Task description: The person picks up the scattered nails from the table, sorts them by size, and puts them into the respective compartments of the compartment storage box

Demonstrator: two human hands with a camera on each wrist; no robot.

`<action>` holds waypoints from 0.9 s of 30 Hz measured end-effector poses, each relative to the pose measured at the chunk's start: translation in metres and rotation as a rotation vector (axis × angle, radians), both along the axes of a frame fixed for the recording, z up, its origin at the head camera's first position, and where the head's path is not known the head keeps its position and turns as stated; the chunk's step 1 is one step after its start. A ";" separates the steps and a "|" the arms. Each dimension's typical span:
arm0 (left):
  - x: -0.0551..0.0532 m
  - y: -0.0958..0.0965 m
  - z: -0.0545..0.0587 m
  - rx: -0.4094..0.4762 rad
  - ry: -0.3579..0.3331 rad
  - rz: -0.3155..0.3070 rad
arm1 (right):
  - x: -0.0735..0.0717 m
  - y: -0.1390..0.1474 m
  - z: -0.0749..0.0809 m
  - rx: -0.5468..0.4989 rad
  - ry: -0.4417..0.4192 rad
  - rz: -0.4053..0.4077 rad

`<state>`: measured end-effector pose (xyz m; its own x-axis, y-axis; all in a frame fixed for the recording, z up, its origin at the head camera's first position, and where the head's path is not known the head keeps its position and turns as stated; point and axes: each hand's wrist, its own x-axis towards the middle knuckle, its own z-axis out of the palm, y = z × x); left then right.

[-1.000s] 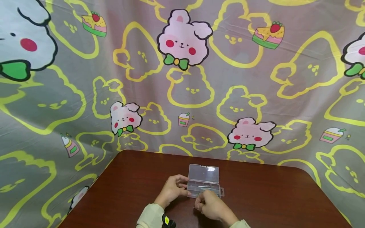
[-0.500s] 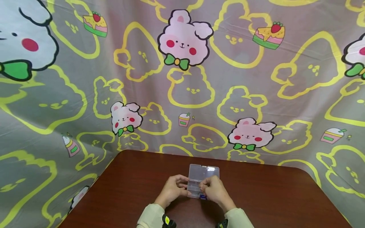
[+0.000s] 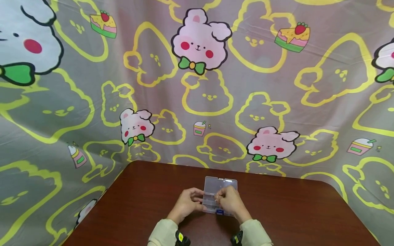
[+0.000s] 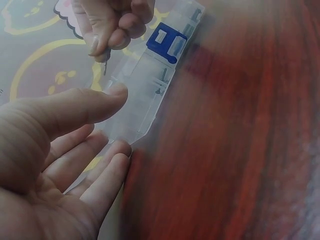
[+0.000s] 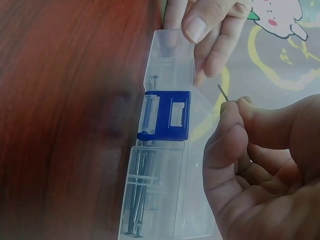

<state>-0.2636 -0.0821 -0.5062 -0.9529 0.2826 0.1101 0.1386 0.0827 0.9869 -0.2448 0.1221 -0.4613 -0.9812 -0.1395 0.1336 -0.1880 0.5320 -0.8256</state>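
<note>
A clear plastic compartment box (image 3: 209,204) stands on the table with its lid (image 3: 212,184) raised at the back. A blue latch (image 5: 174,115) hangs at its front wall. My left hand (image 3: 186,204) holds the box's left end, thumb at the front corner and fingers farther back. Over the compartments, my right hand (image 3: 230,201) pinches a thin nail (image 5: 223,93) between thumb and forefinger. In the left wrist view the nail (image 4: 106,64) points down from the fingertips. Several long nails (image 5: 137,195) lie inside the box, seen through its wall. The right hand hides the box's right part in the head view.
The brown wooden table (image 3: 292,212) extends to both sides of the box. Behind it and at the sides hangs a grey curtain (image 3: 215,150) with cartoon rabbits. A black wrist strap (image 3: 182,238) sits at the left sleeve.
My right hand has moved from in front of the box up and away from me, over the compartments, and turned. The blue latch has come into view. My left hand has stayed at the box's end.
</note>
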 end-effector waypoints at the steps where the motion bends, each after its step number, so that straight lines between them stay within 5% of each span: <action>1: 0.000 0.000 0.000 -0.001 0.000 0.000 | 0.000 0.000 0.000 0.009 0.004 0.000; 15: 0.003 0.003 0.003 0.015 0.017 -0.012 | 0.005 0.002 -0.002 0.134 0.107 0.020; 23: 0.004 0.000 0.007 -0.016 0.022 -0.021 | 0.007 0.025 0.003 0.067 0.042 -0.075; 27: 0.002 -0.009 0.020 -0.107 0.094 0.023 | 0.009 0.046 0.010 0.076 0.025 -0.144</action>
